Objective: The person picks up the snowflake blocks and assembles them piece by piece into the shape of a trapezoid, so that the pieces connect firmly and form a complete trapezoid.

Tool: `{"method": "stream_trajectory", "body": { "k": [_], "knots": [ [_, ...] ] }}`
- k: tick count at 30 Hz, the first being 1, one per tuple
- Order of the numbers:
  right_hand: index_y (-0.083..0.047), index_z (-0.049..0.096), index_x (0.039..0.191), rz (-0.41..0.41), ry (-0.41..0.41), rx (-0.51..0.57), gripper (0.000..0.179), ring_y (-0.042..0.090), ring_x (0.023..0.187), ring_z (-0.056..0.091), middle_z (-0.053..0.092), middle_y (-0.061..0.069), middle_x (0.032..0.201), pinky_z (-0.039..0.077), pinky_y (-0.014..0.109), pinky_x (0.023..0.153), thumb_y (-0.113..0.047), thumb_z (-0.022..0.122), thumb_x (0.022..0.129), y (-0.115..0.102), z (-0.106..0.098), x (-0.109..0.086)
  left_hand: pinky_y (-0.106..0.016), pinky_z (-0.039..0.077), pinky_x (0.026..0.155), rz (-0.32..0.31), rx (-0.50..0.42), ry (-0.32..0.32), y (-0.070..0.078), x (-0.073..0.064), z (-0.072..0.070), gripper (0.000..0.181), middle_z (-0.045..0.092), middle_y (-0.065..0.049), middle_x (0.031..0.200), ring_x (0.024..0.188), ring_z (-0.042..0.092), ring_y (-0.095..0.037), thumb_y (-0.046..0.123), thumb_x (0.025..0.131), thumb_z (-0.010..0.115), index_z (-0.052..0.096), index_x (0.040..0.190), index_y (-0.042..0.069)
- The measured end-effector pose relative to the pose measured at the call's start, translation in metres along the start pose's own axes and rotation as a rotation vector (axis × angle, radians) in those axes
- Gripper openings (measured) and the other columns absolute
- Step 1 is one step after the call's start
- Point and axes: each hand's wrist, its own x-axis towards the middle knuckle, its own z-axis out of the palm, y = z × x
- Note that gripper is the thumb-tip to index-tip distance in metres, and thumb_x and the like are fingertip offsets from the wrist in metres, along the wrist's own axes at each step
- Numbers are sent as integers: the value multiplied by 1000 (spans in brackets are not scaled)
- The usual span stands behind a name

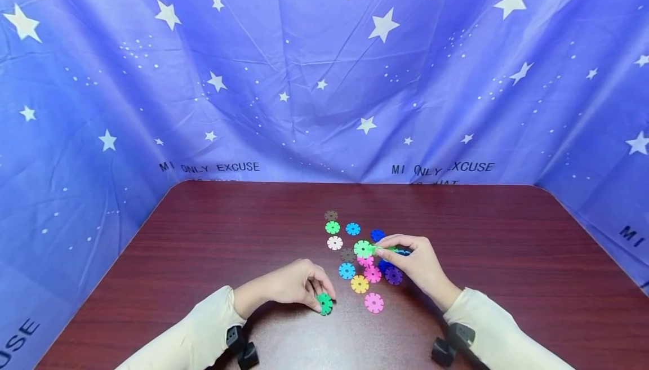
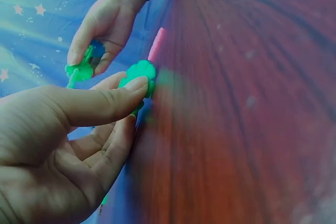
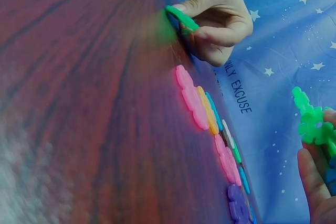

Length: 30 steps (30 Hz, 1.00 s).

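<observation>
My left hand [image 1: 296, 284] pinches a darker green notched plastic disc [image 1: 324, 304] between thumb and fingers, low over the front of the table. In the left wrist view the thumb lies across this green disc [image 2: 140, 72]. Farther right, my right hand [image 1: 417, 262] holds light green notched discs [image 1: 363, 249] joined at angles to one another. A blue piece [image 2: 97, 49] shows among the right hand's fingers in the left wrist view. How the blue piece connects is partly hidden by the fingers. The two hands are apart.
Loose notched discs lie between and beyond the hands: a pink one [image 1: 374, 303], a yellow one [image 1: 360, 284], a purple one [image 1: 393, 275], a white one [image 1: 334, 243], and several others. Behind the dark red wooden table [image 1: 203, 218] hangs a blue star-patterned cloth [image 1: 284, 133].
</observation>
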Motion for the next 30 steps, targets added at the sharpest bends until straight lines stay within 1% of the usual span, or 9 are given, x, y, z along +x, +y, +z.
{"method": "stream_trajectory", "body": {
  "k": [6,10,14,18,20,22,25,28,30],
  "knots": [
    [-11,75,86,21,3,-12,9,8,87,65,71,1,88,51,22,79,-16,77,79,2,0,2,-24,54,61,9,-43,98,2,1,-2,16,68,0,74,64,60,-7,-3,75,75,71,87,7],
    [-10,75,87,25,5,-8,9,8,88,65,71,2,89,51,21,79,-15,76,79,2,-1,2,-27,55,61,39,-70,232,8,8,-6,11,70,-4,78,66,62,-10,3,77,75,71,87,6],
    [-9,75,88,31,3,-3,10,8,88,65,71,3,91,52,22,78,-15,75,80,1,-1,2,-25,54,67,58,-64,396,14,17,-9,11,70,-7,81,70,63,-8,5,78,75,71,89,3],
    [-9,74,88,42,9,5,9,9,86,64,71,4,91,53,24,76,-14,75,81,0,0,2,-24,54,65,68,-91,517,18,23,-10,12,69,-11,81,69,62,-9,3,79,74,71,89,-1],
    [-8,74,88,45,4,14,9,10,85,65,71,5,91,53,24,76,-15,74,81,0,1,2,-25,54,64,63,-112,564,20,25,-9,11,70,-11,81,69,64,-15,4,79,74,71,89,-1],
    [-9,73,88,44,-7,20,9,10,85,65,71,5,91,53,24,77,-15,74,82,0,2,2,-26,55,64,52,-118,600,22,26,-9,11,70,-11,82,70,66,-22,5,79,74,72,89,1],
    [-10,73,89,36,-26,27,9,12,84,66,71,3,91,52,24,78,-16,73,83,1,3,2,-27,55,63,57,-118,626,25,27,-9,11,71,-11,84,75,66,-33,5,80,74,72,90,2],
    [-10,73,89,20,-31,34,8,12,84,66,71,2,90,52,23,79,-15,73,83,0,4,2,-25,54,62,81,-108,634,28,28,-9,13,71,-13,86,75,66,-32,5,81,73,72,93,1],
    [-10,73,89,13,-32,34,8,12,84,65,71,2,90,52,24,80,-15,73,83,-1,4,2,-24,53,61,88,-102,644,30,30,-9,14,71,-12,86,75,67,-27,4,81,72,72,94,1]
  ]
}}
